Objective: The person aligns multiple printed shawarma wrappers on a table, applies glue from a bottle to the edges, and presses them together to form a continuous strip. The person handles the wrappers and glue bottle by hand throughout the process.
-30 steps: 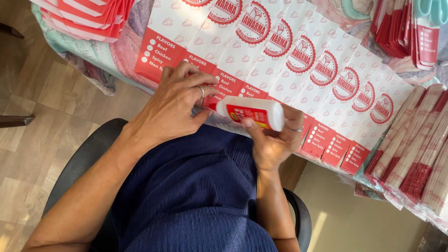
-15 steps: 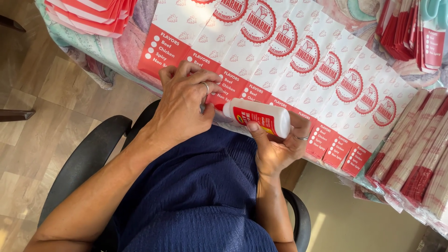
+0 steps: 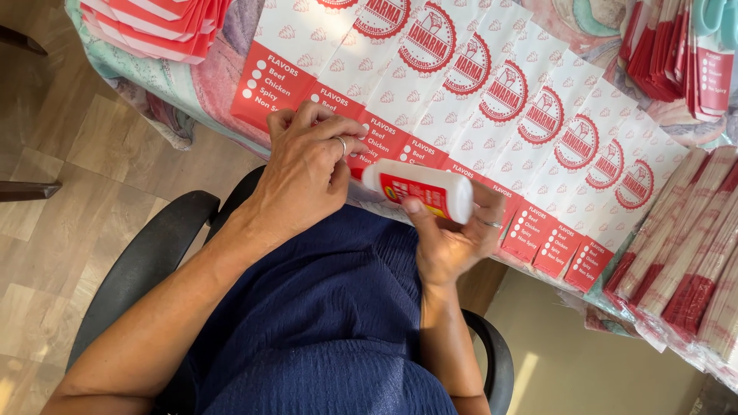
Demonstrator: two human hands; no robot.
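We see a white glue bottle (image 3: pixel 421 190) with a red and yellow label lying sideways in the air just above the near edge of the table, its nozzle end pointing left and its flat base right. The right hand (image 3: pixel 450 238) grips it from below, fingers curled around the body and the thumb pressed on the label; a ring shows on one finger. The left hand (image 3: pixel 307 173) closes its fingers around the nozzle end, knuckles up, also ringed, so the tip itself is hidden and we cannot tell whether a cap is on. Just behind both hands a row of flat white paper bags (image 3: pixel 492 107) fans out in an overlapping line from left to far right, each with a round red seal and a red band at its near end. They lie on a table covered by a pastel patterned cloth (image 3: pixel 192 92). At the far left sits a stack of red and white bags (image 3: pixel 154 23); more folded stacks stand at the far right (image 3: pixel 676 54) and the near right (image 3: pixel 684 261). Nearest us is the dark blue garment (image 3: pixel 323 323) over the lap, a black chair (image 3: pixel 146 269) beneath, and a pale wood-plank floor (image 3: pixel 61 154) to the left.
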